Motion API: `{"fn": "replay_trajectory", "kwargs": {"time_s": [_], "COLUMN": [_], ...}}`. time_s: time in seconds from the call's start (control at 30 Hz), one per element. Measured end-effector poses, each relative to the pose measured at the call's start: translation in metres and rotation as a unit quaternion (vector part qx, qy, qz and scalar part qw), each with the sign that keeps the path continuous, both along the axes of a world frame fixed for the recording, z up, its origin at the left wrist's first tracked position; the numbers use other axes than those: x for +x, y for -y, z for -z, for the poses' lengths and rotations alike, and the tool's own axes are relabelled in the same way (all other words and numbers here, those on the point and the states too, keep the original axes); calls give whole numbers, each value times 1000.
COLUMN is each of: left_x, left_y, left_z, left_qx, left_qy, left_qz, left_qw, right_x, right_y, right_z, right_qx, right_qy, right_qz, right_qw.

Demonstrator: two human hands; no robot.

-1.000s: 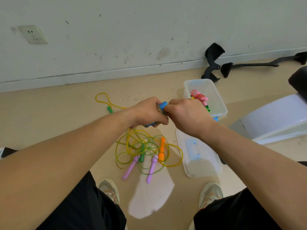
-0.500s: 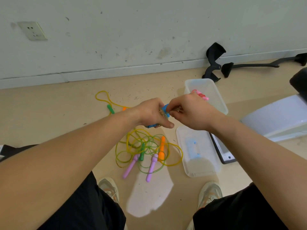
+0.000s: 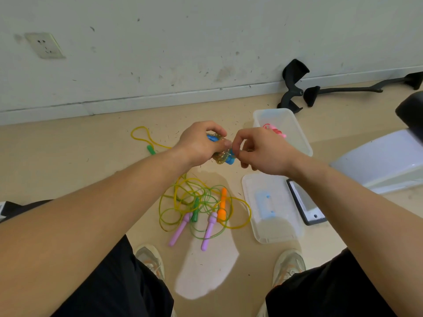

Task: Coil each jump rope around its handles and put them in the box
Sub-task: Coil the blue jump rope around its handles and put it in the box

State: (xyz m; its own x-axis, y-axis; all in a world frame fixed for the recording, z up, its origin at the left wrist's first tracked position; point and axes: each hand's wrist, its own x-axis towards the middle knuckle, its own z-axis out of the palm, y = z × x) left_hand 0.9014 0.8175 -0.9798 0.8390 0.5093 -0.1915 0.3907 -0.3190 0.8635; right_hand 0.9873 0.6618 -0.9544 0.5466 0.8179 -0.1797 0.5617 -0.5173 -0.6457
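Observation:
My left hand [image 3: 201,143] grips a blue-handled jump rope [image 3: 223,154] with glittery cord coiled round its handles. My right hand [image 3: 261,152] pinches the cord's end at the bundle's right side. The clear plastic box [image 3: 299,133] stands just beyond my right hand, with a pink coiled rope [image 3: 275,130] inside. Below my hands, on the floor, lies a tangle of yellow and green ropes [image 3: 201,202] with purple handles [image 3: 180,229], an orange handle [image 3: 222,205] and a green handle [image 3: 195,210].
The box's clear lid [image 3: 272,209] lies on the floor right of the tangle, beside a dark-framed flat panel [image 3: 305,207]. Another green handle [image 3: 150,149] and a yellow cord loop lie to the left. Black chair parts [image 3: 293,85] rest by the wall. My shoes [image 3: 151,261] are below.
My hands have drawn slightly apart. The right hand moved off the bundle to its right side and now pinches the cord end; more of the coiled blue-handled rope shows.

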Motion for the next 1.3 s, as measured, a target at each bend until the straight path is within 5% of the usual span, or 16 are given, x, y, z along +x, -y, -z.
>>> {"fn": "replay_trajectory", "kwargs": {"time_s": [0.13,0.33,0.43,0.6,0.83,1.3], "left_x": [0,0,1,0,-1,5], "left_y": [1,2,-4,-1,6,7], "left_z": [3,-1,1,0,3,8], "left_qx": [22,1,-8,-8,-7,-122], "left_qy": [-25,-21,-23,-21,17,-35], "left_qz": [-18,-6,-13,-10,38,-86], "left_qw": [999,1000,1000,1000,999,988], "right_x": [-1,6,12,11,-3,-10], "right_y": [-1,6,10,6,-5,-5], "right_z": [-2,-2,4,8,11,21], "right_qx": [-3,47,60,83,25,-102], "right_qy": [-142,-404,-437,-361,-53,198], "right_qz": [42,44,-6,22,84,-7], "right_qw": [989,912,897,929,995,975]}}
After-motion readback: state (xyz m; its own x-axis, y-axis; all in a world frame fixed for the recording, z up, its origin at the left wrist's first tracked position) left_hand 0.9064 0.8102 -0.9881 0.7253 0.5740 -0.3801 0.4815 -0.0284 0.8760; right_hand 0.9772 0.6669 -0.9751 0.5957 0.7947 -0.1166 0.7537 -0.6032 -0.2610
